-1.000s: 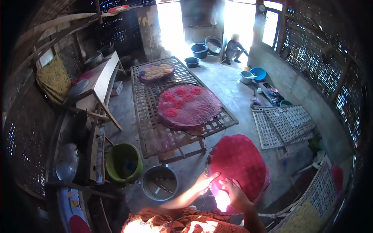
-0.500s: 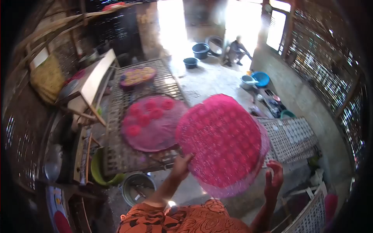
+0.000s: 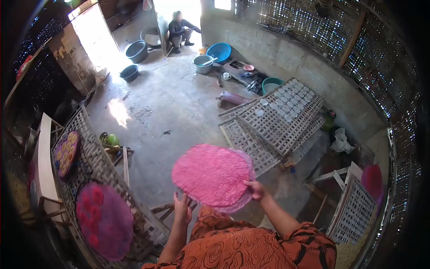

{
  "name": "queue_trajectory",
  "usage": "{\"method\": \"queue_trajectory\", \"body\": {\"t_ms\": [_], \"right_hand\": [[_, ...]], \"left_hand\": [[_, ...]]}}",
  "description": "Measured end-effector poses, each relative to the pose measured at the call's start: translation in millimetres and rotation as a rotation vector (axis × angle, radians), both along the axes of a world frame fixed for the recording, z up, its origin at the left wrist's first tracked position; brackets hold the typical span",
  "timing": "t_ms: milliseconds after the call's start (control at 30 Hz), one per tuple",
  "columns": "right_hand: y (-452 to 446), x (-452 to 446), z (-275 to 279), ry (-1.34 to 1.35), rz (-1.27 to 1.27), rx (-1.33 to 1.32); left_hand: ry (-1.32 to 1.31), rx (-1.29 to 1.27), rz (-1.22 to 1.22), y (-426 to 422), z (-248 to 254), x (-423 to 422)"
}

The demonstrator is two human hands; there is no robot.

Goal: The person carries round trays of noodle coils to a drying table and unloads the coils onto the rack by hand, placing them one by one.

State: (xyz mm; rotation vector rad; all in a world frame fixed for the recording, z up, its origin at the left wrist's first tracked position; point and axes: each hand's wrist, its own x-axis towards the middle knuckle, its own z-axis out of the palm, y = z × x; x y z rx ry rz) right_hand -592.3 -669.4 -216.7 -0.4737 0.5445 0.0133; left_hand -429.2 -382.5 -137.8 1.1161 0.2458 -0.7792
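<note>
A round, bright pink tray [image 3: 212, 175] with a rough surface is in front of my body, and a paler translucent layer shows past its edge. My right hand [image 3: 256, 190] is shut on its right edge, thumb on top; the fingers below are hidden. At the near left edge, my left hand [image 3: 181, 209] is raised with its fingers apart, close to or just touching the rim. On the woven rack to the left lies a purple-pink round sheet [image 3: 118, 224] bearing several red-pink discs [image 3: 95, 210].
A slatted woven rack [image 3: 107, 179] runs along the left, with a round tray of yellowish pieces [image 3: 67, 152]. Woven panels [image 3: 268, 130] carrying white discs [image 3: 293, 101] stand right of centre. Basins [image 3: 219, 52] are farther back. A person [image 3: 180, 31] sits by the doorway.
My view and body have turned right. The pink tray now appears lower and flatter. My right hand has taken hold of its right edge; my left hand has loosened its grip.
</note>
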Motion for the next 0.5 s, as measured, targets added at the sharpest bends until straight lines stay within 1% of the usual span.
{"method": "queue_trajectory", "body": {"t_ms": [67,100,133,200,233,267,300,333,367,400,433,467,500], "right_hand": [[-39.7,15.3,-43.4,0.144,-0.186,0.084],[-63.6,19.0,-69.4,0.132,-0.282,0.081],[-85.6,17.9,-95.0,0.161,-0.279,0.082],[-136.6,12.3,-149.6,0.327,-0.615,-0.098],[-164.4,7.9,-171.4,0.359,-0.71,-0.121],[-187.8,14.5,-184.2,0.38,-0.805,-0.143],[-203.3,30.5,-158.9,0.405,-0.88,-0.081],[-216.8,38.1,-146.5,0.44,-0.951,-0.014],[-229.3,51.5,-145.0,0.412,-0.997,-0.016],[-249.5,55.5,-160.3,0.386,-1.045,-0.02],[-271.6,53.4,-181.0,0.397,-1.027,-0.017],[-292.2,51.8,-203.2,0.371,-0.999,0.061],[-303.0,73.2,-217.1,0.333,-0.965,0.145]], "left_hand": [[0.035,0.146,0.154,-16.2,-22.3,33.7],[0.005,0.143,0.174,-25.1,-22.4,50.8],[0.034,0.15,0.177,-28.3,-23.2,66.4],[-0.015,0.062,0.235,-45.0,-5.5,101.1],[-0.007,0.068,0.246,-53.9,4.8,116.7],[-0.062,0.072,0.223,-62.5,17.2,134.7],[-0.116,0.081,0.2,-70.6,26.0,153.3],[-0.111,0.1,0.213,-76.3,31.7,171.3],[-0.137,0.084,0.214,-82.6,36.4,191.0],[-0.161,0.067,0.214,-85.9,39.1,211.8],[-0.175,0.076,0.226,-88.0,36.4,232.3],[-0.171,0.088,0.246,-89.9,29.7,247.3],[-0.174,0.1,0.245,-91.6,21.9,267.1]]}}
